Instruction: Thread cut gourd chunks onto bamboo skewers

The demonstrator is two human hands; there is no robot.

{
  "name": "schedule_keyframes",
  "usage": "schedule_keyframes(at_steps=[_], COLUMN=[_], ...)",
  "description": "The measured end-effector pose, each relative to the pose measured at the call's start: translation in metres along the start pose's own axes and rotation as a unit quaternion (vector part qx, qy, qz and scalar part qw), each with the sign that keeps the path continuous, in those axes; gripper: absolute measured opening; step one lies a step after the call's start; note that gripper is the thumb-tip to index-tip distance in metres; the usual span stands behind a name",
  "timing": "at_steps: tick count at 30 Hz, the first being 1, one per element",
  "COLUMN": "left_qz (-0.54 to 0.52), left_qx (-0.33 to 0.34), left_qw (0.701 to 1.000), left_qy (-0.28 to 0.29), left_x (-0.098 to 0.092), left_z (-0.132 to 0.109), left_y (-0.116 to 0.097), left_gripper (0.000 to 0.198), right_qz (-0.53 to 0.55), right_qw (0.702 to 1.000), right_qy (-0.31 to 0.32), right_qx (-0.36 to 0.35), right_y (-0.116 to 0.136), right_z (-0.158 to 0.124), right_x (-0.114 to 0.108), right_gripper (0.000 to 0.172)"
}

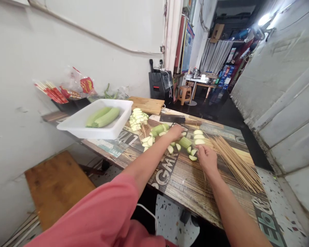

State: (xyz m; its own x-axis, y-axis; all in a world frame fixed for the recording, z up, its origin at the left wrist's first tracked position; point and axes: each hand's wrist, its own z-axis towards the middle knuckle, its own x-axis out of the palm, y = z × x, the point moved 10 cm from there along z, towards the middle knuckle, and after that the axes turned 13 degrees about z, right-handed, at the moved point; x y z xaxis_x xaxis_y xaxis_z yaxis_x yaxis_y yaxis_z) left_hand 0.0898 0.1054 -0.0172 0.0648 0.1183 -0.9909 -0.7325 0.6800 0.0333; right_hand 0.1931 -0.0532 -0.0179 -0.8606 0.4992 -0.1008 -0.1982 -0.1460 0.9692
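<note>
Zucchini pieces (185,142) beside skewer pile (234,159) | left hand (175,132) curled over pieces, grip unclear; right hand (207,158) pinching, contents hidden | I judge: threading stage; next needs a piece aligned on a stick.

White plaster wall (67,51) left; grey shutter (285,103) right; dark corridor floor (216,109); wooden stool (184,93); bright ceiling lamp (263,19) at far end.

left hand (175,132) reaching palm-down, right hand (207,158) seemingly curled in grip
</note>
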Motion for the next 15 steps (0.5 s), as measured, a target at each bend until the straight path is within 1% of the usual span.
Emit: schedule_keyframes(at_steps=[3, 6, 8, 10, 12, 13, 14, 15], left_qz=[0.055, 0.061, 0.050, 0.026, -0.037, -0.093, -0.171, -0.267], left_qx=[-0.018, -0.037, -0.052, -0.076, -0.109, -0.129, -0.152, -0.178], left_qw=[0.998, 0.996, 0.996, 0.996, 0.993, 0.986, 0.971, 0.944], left_qy=[0.039, 0.060, 0.053, 0.024, -0.025, -0.050, -0.068, -0.073], left_x=[0.002, -0.002, -0.005, -0.009, -0.014, -0.015, -0.014, -0.010], left_z=[0.012, 0.017, 0.015, 0.010, 0.002, -0.003, -0.008, -0.013], left_y=[0.000, -0.003, -0.003, 0.000, 0.006, 0.010, 0.016, 0.021], left_gripper=[0.029, 0.024, 0.023, 0.025, 0.027, 0.029, 0.030, 0.031], right_qz=[-0.005, 0.006, 0.005, -0.001, -0.016, -0.026, -0.036, -0.046], right_qw=[1.000, 1.000, 1.000, 1.000, 1.000, 1.000, 0.999, 0.998], right_qy=[-0.005, -0.006, -0.006, -0.006, 0.002, 0.008, 0.016, 0.024], right_qx=[0.000, 0.007, 0.006, 0.001, -0.008, -0.015, -0.025, -0.037], right_y=[-0.001, -0.003, -0.003, -0.001, 0.002, 0.005, 0.008, 0.012], right_z=[0.000, 0.000, 0.000, 0.000, -0.002, -0.003, -0.004, -0.006], right_x=[-0.001, 0.000, 0.001, 0.001, 0.002, 0.003, 0.005, 0.007], right_gripper=[0.032, 0.031, 0.031, 0.032, 0.033, 0.034, 0.034, 0.034])
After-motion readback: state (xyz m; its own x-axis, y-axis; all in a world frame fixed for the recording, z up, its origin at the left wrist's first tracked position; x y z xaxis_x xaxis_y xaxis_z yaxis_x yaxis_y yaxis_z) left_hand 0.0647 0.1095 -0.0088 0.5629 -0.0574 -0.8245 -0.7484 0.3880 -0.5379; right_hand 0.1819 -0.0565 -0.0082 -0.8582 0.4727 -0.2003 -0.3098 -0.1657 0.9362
